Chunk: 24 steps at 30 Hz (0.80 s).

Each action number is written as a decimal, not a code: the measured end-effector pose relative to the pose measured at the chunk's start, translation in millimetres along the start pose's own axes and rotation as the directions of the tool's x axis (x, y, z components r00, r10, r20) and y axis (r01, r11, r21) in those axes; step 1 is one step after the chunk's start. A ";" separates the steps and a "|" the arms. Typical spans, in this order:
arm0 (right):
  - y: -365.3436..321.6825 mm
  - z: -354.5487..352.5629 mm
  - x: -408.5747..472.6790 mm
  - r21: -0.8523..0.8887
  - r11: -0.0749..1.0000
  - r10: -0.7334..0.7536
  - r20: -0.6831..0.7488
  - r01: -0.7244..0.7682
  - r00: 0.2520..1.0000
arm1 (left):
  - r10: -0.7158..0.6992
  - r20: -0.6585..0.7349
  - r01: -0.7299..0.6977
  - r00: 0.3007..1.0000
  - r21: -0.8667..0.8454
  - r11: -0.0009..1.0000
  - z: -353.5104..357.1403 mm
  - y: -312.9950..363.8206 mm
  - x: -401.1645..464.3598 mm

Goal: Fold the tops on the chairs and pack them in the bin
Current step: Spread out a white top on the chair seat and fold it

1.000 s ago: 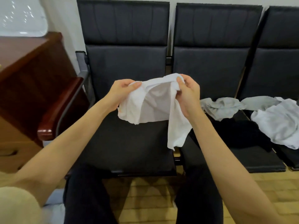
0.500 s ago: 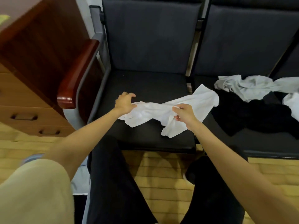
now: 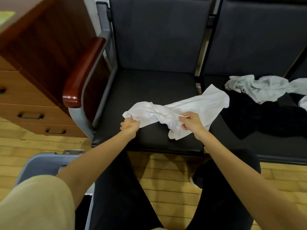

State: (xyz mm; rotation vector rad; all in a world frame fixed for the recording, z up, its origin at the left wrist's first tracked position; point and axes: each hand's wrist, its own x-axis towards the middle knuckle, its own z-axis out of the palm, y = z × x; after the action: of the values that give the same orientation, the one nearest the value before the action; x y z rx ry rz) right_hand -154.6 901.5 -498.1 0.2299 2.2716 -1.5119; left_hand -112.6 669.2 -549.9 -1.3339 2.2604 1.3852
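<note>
While gripped — white top (image 3: 181,108) unmarked

Item count, referenced to the wooden armrest (image 3: 83,72):

- Chairs: two in view. One chair (image 3: 149,90) sits directly right of the armrest; a second chair (image 3: 259,47) sits right of the first.
- Tops: four visible. One white top (image 3: 179,110) lies across the front of the seat nearest the armrest. One grey top (image 3: 259,87), one black top (image 3: 259,120) and part of another white top (image 3: 303,103) lie on the seat farther from the armrest.
- Hands: two. The left hand (image 3: 130,126) and right hand (image 3: 191,122) each pinch the white top.
- Bins: one blue bin (image 3: 44,165), below the armrest.
- Drawer handles: three partly or fully visible, left of the armrest.
</note>
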 end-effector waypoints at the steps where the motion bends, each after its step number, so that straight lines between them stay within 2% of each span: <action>1: -0.3 -0.5 -0.7 -0.036 0.998 -0.058 -0.013 0.057 0.998 | 0.027 -0.019 -0.029 0.999 -0.096 0.995 -0.5 2.6 -2.3; 4: 0.9 -1.8 -4.5 -0.219 0.939 -0.285 -0.071 0.263 0.956 | 0.070 -0.149 -0.118 0.986 -0.349 0.930 -14.4 15.6 -24.8; 5: 1.2 -1.7 -7.4 -0.279 0.908 -0.337 -0.044 0.312 0.940 | 0.084 -0.218 -0.168 0.972 -0.399 0.901 -21.5 18.9 -35.6; 6: 2.0 -0.8 -9.9 -0.337 0.877 -0.358 0.023 0.344 0.934 | 0.083 -0.277 -0.204 0.957 -0.441 0.874 -29.1 19.7 -47.6; 8: 2.2 3.7 -14.1 -0.444 0.820 -0.273 0.253 0.362 0.928 | 0.053 -0.320 -0.214 0.946 -0.493 0.843 -40.8 11.9 -64.2; 10: -3.5 11.3 -16.5 -0.535 0.760 -0.124 0.436 0.368 0.891 | -0.021 -0.271 -0.132 0.962 -0.530 0.838 -46.7 -5.1 -70.3; 11: -8.6 17.2 -14.7 -0.553 0.746 -0.106 0.452 0.371 0.886 | -0.050 -0.248 -0.094 0.968 -0.537 0.839 -48.1 -13.4 -72.7; 15: -41.0 56.0 9.7 -0.444 0.804 -0.257 0.338 0.394 0.905 | -0.167 -0.150 0.056 0.975 -0.559 0.827 -49.3 -39.4 -73.6; 17: -57.3 83.5 28.7 -0.421 0.820 -0.275 0.303 0.387 0.912 | -0.216 -0.098 0.120 0.971 -0.584 0.803 -50.5 -47.8 -72.6; 21: -73.3 140.7 70.6 -0.554 0.687 -0.293 0.382 0.470 0.877 | -0.240 -0.038 0.173 0.970 -0.584 0.793 -56.6 -53.7 -71.9; 24: -77.2 173.8 91.6 -0.663 0.509 -0.262 0.489 0.549 0.832 | -0.216 -0.029 0.159 0.976 -0.582 0.797 -61.1 -54.8 -72.4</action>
State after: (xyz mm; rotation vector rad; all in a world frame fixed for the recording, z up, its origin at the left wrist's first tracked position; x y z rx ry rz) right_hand -223.6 704.3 -528.9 -0.8323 2.5400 -0.4691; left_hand -11.2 655.5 -510.8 -1.7674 1.7363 2.0682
